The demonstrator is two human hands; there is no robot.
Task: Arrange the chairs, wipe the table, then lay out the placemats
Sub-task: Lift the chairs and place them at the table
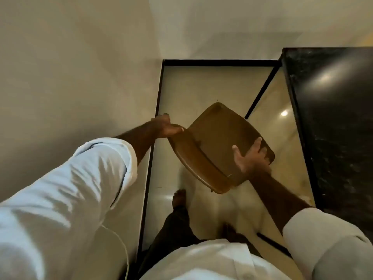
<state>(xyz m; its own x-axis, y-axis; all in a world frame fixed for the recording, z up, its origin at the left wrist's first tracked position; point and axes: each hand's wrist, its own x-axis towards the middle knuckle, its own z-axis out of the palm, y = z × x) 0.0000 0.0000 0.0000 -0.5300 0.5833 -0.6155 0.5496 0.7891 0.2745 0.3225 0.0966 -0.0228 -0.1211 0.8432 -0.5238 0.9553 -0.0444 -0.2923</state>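
A brown wooden chair (214, 138) is seen from above, tilted between the wall and the table. My left hand (166, 127) grips the top end of its curved backrest on the left. My right hand (251, 156) holds the right edge of the seat, fingers spread over it. The dark, glossy black table (331, 118) runs along the right side; one thin black leg (262, 89) of it slants down to the floor just beyond the chair. The chair's legs are hidden under the seat.
A beige wall (70, 77) closes the left side, with a black skirting line (155, 126) along its foot. The pale polished floor (212, 81) forms a narrow strip between wall and table. My bare feet (178, 199) stand just behind the chair.
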